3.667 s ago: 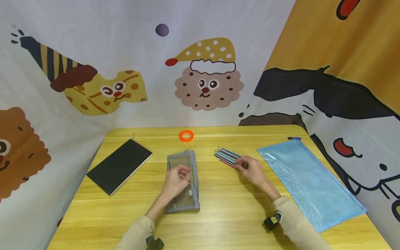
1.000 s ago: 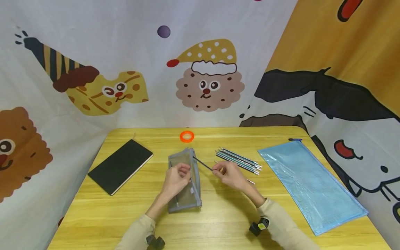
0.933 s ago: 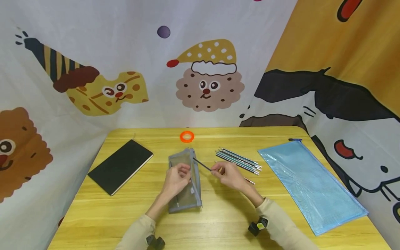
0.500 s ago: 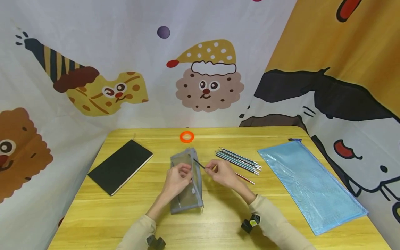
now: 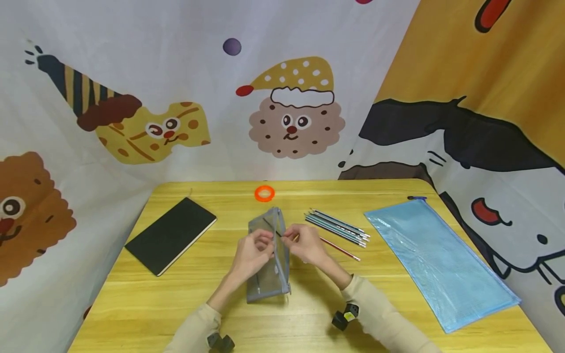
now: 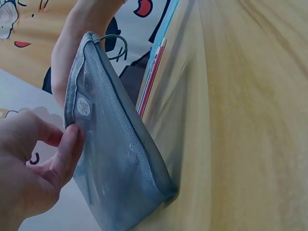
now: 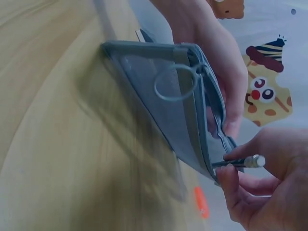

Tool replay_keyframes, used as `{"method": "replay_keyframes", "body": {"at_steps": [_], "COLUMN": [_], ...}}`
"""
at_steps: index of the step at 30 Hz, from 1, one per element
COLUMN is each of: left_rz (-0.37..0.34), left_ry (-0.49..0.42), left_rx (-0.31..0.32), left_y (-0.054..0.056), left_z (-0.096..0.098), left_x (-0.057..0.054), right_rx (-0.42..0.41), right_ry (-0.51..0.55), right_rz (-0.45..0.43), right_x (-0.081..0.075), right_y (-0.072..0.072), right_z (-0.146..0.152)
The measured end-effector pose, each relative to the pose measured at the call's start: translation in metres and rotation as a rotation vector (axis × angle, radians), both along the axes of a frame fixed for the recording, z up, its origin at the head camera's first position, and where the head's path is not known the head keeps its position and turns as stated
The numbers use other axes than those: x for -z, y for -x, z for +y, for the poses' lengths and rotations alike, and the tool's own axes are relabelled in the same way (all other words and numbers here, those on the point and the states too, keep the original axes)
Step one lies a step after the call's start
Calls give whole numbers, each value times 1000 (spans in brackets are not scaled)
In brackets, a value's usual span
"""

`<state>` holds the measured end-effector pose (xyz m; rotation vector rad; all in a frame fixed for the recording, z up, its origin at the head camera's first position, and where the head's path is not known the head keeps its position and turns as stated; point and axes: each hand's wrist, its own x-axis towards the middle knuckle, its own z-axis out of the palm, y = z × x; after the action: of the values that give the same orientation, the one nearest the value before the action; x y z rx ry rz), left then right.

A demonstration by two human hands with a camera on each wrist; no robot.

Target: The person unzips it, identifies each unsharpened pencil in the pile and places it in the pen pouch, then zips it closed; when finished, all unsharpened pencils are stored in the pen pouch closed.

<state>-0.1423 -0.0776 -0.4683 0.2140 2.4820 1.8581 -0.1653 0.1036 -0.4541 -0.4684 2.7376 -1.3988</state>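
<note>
My left hand (image 5: 251, 252) pinches the zip edge of a grey mesh pencil case (image 5: 267, 283), whose opening faces right. My right hand (image 5: 307, 245) holds a dark pencil (image 7: 245, 162) between thumb and finger, close to its white eraser end. The rest of this pencil runs through the opening into the case, visible through the mesh in the head view. Another pencil lies inside along the left side. A ring pull (image 7: 175, 83) hangs from the zip end. To the right lie several striped pencils (image 5: 337, 226) and a red pencil (image 5: 341, 248).
A black notebook (image 5: 171, 236) lies at the left of the wooden table (image 5: 318, 318). An orange ring (image 5: 265, 193) sits near the back edge. At the right is a blue zip folder (image 5: 434, 262), with a small purple-dark item (image 5: 417, 197) at its top.
My right hand has left the pencil group with one pencil and moved left, sliding it into the case. My left hand has tilted the case up slightly and shifted it a little right.
</note>
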Motion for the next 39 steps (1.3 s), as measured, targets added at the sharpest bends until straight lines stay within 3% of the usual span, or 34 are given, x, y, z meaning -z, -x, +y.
{"method": "replay_keyframes", "body": {"at_steps": [9,16,20,27,32,39], "left_rz": [9,13,8,7,11,-2], "left_ry": [-26,-29,-50,-90,-107,-97], "left_rx": [-10,-67,-97,-130,-153,-146], "left_y": [0,2,3,3,4,5], "left_z": [1,-2,-3,-5,-5,-5], "left_x": [2,4,2,0,1,1], "right_rx": [-48,-71,-62,12,15,31], "right_ry": [29,106,137,76,75,16], "right_rz": [-50,-106,-73,12,39,95], "right_x": [3,1,-2,-2,-1,6], "right_y": [-4,-7,-7,-2,-1,0], "right_z": [-5,0,7,33,51,69]}}
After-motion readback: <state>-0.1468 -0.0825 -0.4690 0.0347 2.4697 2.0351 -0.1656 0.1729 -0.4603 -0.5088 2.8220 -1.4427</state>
